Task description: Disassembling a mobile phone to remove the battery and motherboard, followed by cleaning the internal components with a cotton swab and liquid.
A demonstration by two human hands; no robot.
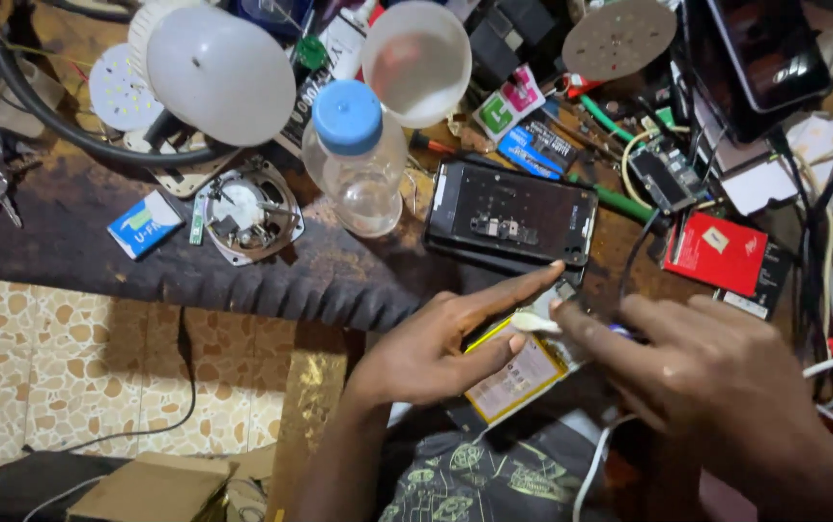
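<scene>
Head view: a flat phone battery with a yellow edge and pale label (523,372) is held at the bench's near edge, below an opened black phone back shell (511,215). The left hand (436,348) is spread, index finger extended, supporting the battery from beneath. A small white swab-like piece (532,322) is pinched by the right hand (716,387) over the battery's top. A clear plastic bottle with blue cap (357,159) stands behind.

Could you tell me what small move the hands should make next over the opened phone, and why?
Probably draw the swab along the open phone. The right hand pinches the swab with its white tip resting near the phone's upper end, while the left hand lies flat across the battery, bracing it. Whether the tip already touches is unclear.
</scene>
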